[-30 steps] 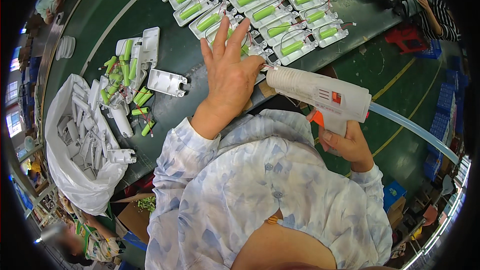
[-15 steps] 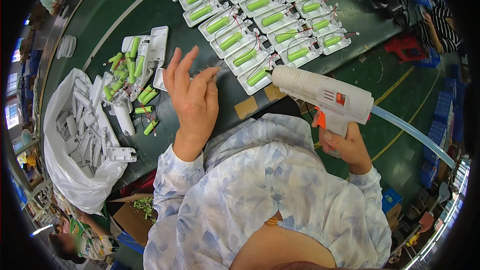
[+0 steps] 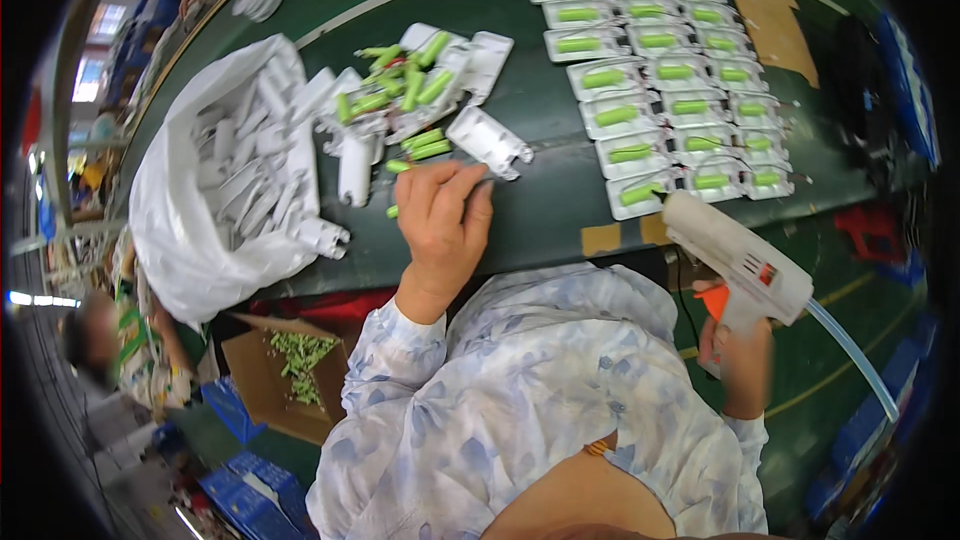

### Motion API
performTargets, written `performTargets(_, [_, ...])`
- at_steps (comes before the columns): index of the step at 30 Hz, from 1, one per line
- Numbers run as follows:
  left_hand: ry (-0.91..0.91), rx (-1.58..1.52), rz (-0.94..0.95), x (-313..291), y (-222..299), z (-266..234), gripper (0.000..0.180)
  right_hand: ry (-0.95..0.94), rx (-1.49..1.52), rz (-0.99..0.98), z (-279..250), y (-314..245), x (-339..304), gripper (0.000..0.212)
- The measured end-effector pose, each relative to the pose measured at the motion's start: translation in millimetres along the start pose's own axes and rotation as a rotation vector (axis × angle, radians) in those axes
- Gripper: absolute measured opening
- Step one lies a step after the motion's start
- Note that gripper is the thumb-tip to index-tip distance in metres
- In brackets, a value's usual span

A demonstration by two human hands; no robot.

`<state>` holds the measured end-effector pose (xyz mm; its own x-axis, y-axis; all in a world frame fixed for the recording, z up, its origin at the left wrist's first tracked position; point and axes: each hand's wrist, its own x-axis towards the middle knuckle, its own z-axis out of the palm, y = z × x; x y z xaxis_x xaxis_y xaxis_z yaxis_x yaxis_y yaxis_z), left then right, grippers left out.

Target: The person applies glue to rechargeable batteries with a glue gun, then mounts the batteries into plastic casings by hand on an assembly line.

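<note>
My right hand (image 3: 740, 355) is closed round the grip of a white hot glue gun (image 3: 740, 265) with an orange trigger. A clear glue stick (image 3: 855, 360) sticks out of its back end. The nozzle is at the nearest green battery (image 3: 640, 194) of the rows, which lies in a white plastic housing. My left hand (image 3: 440, 230) is over the table with fingers curled and thumb against the index finger; whatever they hold, if anything, does not show. Just beyond its fingertips lies an empty white housing (image 3: 490, 143). Loose green batteries (image 3: 428, 145) are beside it, some partly hidden behind the hand.
Rows of white housings with green batteries and thin wires (image 3: 690, 108) fill the table's right side. A white bag of plastic parts (image 3: 165, 230) sits at the left. Below the table edge stands a cardboard box (image 3: 260, 370). Another person (image 3: 150, 340) is at the lower left.
My view has turned, so the table appears shifted. My left hand has gone from raised, spread fingers to curled ones, close to the empty housing. The glue gun stays in my right hand.
</note>
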<state>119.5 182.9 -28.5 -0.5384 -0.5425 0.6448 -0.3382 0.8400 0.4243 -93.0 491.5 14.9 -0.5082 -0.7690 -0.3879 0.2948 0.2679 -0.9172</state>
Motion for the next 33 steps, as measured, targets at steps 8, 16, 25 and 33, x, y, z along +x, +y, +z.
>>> performTargets(8, [-0.154,0.306,-0.19,-29.7,-31.9,-33.1,0.023,-0.028,0.285,-0.103,17.2,0.1,31.0,0.069])
performTargets(16, [-0.289,0.298,0.15,23.6,-32.2,5.5,0.009,-0.06,0.255,-0.108,32.8,-6.3,39.4,0.066])
performTargets(25, [-0.571,0.16,0.107,34.5,0.9,17.5,0.017,-0.085,0.27,-0.076,31.4,-3.9,59.3,0.07])
performTargets(33, [-0.314,0.127,0.006,92.1,-30.4,36.2,0.012,-0.117,0.302,-0.09,35.9,-7.4,70.9,0.071])
